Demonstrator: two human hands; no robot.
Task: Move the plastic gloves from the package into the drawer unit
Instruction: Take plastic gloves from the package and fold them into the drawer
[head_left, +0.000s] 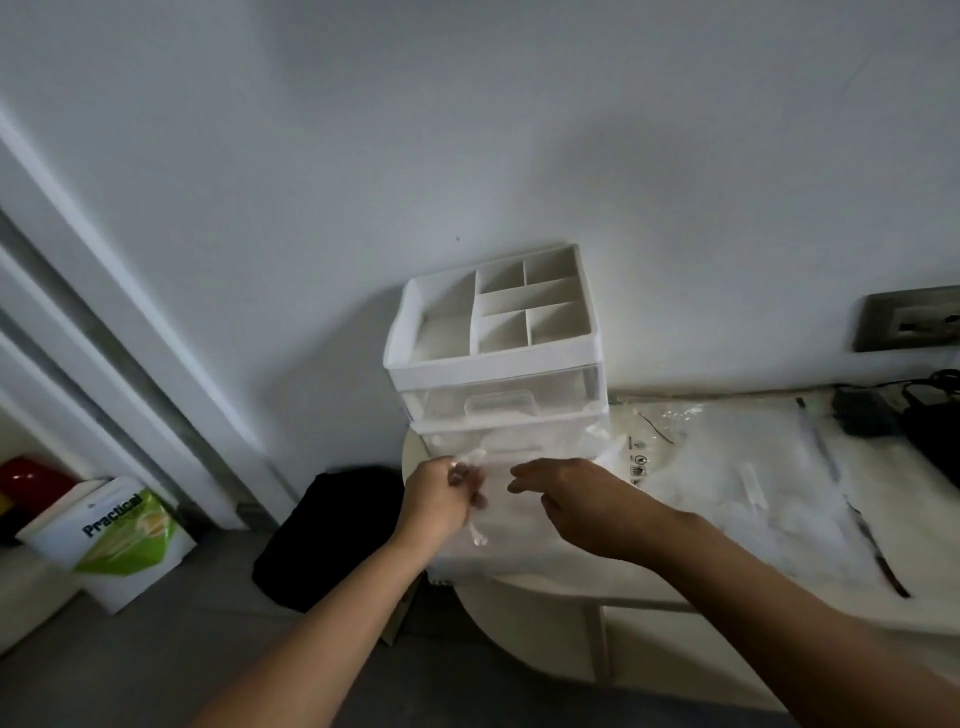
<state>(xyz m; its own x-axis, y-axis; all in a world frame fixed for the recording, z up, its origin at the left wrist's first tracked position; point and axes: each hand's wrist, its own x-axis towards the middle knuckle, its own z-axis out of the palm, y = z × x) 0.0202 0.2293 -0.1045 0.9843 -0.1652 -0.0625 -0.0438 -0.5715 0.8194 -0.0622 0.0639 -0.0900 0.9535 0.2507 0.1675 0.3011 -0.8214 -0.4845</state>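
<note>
A white drawer unit (493, 364) with a divided top tray and two clear drawers stands on the pale counter against the wall. In front of its lower drawer my left hand (441, 499) pinches a bunch of thin clear plastic gloves (498, 514) that hang down over the counter edge. My right hand (571, 504) hovers just right of them, fingers spread and curled over the plastic, palm down. To the right on the counter lies the clear package (727, 467), printed with small symbols. Whether the lower drawer is pulled out is hidden by the plastic.
A black charger and cables (893, 415) sit at the counter's far right below a wall socket (909, 319). A thin dark stick (878, 551) lies on the plastic. On the floor stand a black bag (332, 535) and a green and white bag (111, 540).
</note>
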